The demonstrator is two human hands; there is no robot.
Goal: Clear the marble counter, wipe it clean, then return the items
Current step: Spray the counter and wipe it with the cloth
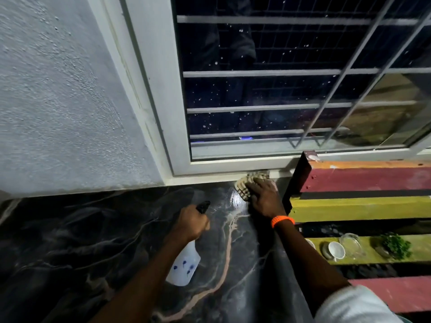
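Spray bottle (pixel 184 266): blue marks, unreadable.

Both forearms are bare from wrist to elbow, with no watch or ring to be seen. The left hand (pixel 191 222) wears nothing at the wrist. The right hand (pixel 264 197) has an orange band (pixel 282 220) around the wrist, bright, ribbed or beaded in texture, and snug. Above the band, up the right arm, a short white sleeve (pixel 354 304) covers the upper arm; its cloth looks plain and loose, with a thin pale teal edge at its lower hem. The left arm's sleeve is out of view.
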